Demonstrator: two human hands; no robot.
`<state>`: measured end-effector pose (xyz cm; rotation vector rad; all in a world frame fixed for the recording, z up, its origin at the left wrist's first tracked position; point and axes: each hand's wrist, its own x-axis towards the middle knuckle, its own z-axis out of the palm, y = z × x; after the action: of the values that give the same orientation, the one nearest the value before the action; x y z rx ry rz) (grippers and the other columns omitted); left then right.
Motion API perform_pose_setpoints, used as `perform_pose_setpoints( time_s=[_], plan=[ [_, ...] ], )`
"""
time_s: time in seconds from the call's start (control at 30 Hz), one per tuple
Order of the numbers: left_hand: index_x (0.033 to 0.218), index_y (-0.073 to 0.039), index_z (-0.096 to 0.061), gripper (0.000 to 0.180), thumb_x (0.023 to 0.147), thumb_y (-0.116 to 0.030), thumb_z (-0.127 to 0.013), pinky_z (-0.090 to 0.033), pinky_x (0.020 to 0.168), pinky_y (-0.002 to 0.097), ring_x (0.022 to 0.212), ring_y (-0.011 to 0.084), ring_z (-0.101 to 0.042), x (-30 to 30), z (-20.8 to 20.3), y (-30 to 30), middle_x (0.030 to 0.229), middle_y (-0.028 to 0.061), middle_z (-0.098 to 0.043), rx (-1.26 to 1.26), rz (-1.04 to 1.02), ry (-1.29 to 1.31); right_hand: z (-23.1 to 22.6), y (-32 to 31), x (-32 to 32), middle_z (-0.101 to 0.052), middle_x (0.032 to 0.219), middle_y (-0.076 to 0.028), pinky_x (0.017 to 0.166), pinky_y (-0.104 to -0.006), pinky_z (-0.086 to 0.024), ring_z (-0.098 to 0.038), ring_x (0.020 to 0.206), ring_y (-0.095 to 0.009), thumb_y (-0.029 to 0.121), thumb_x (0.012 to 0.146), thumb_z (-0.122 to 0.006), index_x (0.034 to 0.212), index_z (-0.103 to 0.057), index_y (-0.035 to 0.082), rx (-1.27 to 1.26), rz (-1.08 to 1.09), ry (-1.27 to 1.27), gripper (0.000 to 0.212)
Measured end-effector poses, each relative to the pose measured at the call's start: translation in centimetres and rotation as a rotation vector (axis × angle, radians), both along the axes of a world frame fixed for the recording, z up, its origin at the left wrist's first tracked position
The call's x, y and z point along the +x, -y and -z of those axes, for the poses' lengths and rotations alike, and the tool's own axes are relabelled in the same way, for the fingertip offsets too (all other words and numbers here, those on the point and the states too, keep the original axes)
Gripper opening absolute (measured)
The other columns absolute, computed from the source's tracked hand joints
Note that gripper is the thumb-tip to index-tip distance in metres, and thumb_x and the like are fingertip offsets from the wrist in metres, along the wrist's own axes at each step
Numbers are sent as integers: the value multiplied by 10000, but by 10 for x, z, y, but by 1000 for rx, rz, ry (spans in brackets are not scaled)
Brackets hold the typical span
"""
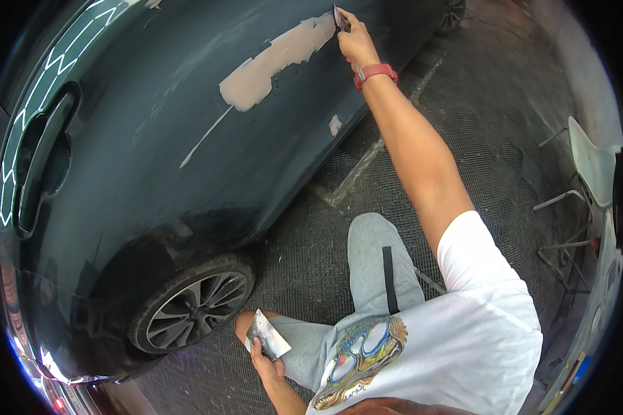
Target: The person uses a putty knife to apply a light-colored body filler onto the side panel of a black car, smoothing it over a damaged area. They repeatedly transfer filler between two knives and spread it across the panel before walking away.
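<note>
My right hand (357,43), wearing a red wristband, reaches far out to the dark car door (152,138). Its fingers are closed on a thin putty spreader (340,19), whose edge meets the end of a pale pinkish band of filler (273,68) on the panel. A thin pale streak (206,138) runs down from the band's near end. Low in the view, my left hand (266,363) grips a flat rectangular plate (270,335) with grey and whitish smears. That plate is held near my knee, apart from the car.
The car's rear wheel (195,310) stands close to my left hand, and the door handle (45,162) is at far left. A smaller pale filler spot (335,125) sits near the sill. A pale green chair (592,162) stands right on the dark textured floor (491,117).
</note>
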<state>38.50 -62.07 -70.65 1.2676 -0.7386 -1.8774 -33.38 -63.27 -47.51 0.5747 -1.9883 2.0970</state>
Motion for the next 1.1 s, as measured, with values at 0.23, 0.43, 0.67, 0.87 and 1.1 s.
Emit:
perform_pose_setpoints(
  time_s=[0.23,0.43,0.67,0.87,1.1],
  plan=[
    [1454,14,-568,504,1047,-256,-692,-574,1048,396,1216,252,-670,3,3,7,1349,110,-671,24,-8,2,30,25,49,-519,1472,-186,1172,-431,-466,-570,1372,-393,19,891,-607,1564,-541,183,80,-23,-232,696],
    [1466,15,-560,512,1049,-254,-687,-559,1071,392,1230,249,-665,-1,7,16,1373,113,-664,8,47,-30,24,34,128,-478,1490,-228,1108,-496,-497,-581,1264,-471,32,883,-653,1596,-486,158,150,-39,-342,744],
    [1411,-5,-592,394,1079,-212,-640,-609,1000,392,1173,234,-710,-14,0,17,1302,100,-707,22,25,-45,13,43,216,-440,1493,-237,1136,-507,-457,-524,1264,-457,66,908,-692,1643,-415,150,246,-112,-303,790],
    [1397,-1,-595,381,1079,-206,-641,-615,993,395,1162,234,-714,-16,6,21,1299,106,-706,52,-6,-36,15,58,269,-406,1521,-214,1014,-592,-491,-463,1277,-486,44,846,-725,1641,-400,171,256,-134,-361,869],
    [1397,19,-580,379,1088,-195,-623,-623,968,385,1140,241,-723,-28,7,22,1292,125,-704,47,26,-31,18,72,319,-385,1526,-193,1039,-614,-438,-403,1348,-471,30,789,-755,1646,-393,225,291,-136,-413,952]
  ],
)
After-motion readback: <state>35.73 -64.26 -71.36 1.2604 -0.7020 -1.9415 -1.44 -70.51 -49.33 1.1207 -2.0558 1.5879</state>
